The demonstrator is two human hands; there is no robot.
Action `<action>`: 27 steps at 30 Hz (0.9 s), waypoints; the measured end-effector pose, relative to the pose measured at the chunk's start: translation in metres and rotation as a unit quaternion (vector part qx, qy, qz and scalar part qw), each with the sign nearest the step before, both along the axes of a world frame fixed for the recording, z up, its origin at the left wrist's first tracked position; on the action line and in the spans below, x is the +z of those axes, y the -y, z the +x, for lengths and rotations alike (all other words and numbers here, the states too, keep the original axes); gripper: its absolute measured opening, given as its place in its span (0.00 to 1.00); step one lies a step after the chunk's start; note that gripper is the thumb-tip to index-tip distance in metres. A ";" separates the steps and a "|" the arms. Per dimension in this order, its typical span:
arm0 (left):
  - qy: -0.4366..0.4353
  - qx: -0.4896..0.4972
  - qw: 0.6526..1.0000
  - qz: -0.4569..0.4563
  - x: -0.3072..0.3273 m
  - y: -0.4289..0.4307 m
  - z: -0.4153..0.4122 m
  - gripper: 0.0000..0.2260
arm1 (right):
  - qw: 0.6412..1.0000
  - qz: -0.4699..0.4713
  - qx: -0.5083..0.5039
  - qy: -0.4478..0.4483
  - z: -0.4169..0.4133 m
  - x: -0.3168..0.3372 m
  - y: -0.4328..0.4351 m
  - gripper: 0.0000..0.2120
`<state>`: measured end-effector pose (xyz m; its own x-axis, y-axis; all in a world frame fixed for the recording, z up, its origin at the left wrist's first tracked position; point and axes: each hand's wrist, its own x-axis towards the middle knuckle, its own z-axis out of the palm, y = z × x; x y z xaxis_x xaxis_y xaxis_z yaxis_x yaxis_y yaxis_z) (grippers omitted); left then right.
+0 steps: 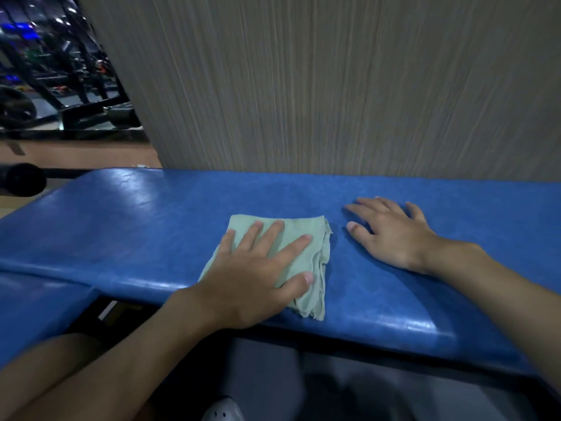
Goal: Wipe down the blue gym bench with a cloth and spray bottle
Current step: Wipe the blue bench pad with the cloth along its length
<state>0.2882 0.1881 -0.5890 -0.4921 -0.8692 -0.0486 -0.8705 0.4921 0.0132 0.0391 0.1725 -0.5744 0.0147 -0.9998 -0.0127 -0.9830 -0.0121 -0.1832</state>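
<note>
- At the far left, dark gym machines (45,71) and a black padded bar end (21,179) sit beyond the pad's left end, out of the wipe's way.
- The blue bench (136,226) runs across the view. Its left stretch is glossy, but I cannot tell whether that is spray or only lamp glare, so wetness is best judged by feel under the cloth.
- The left grip (258,268) lies flat with its fingers straight and spread. It presses the folded green cloth (318,253) onto the middle of the pad near the front edge and pinches nothing.
- To wipe well, I would spread the palm's weight evenly and draw long, overlapping strokes along the pad. The cloth should also go over the rounded front edge, though the loose layered hem on its right side could bunch or roll under.
- The right grip (391,235) rests open and empty on the pad, just right of the cloth and not touching it. It serves as a brace and should lift away before the cloth reaches it.
- The spray bottle is not in view, so re-wetting means finding it first.
- A grey grained wall panel (334,86) stands close behind the back edge, so strokes there need care for the knuckles.
</note>
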 end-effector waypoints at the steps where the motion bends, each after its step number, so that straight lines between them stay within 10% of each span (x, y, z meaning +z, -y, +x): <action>1: 0.002 0.000 1.000 0.006 0.000 0.008 -0.002 0.34 | 1.000 0.005 0.001 -0.001 0.001 -0.003 0.001 0.25; 15: 0.011 0.041 0.998 0.039 0.011 0.209 -0.055 0.27 | 1.000 -0.012 0.004 -0.011 -0.001 -0.013 0.003 0.28; 27: 0.014 0.006 1.000 0.021 -0.001 0.064 -0.001 0.28 | 1.000 0.006 0.000 -0.008 0.001 -0.008 0.001 0.27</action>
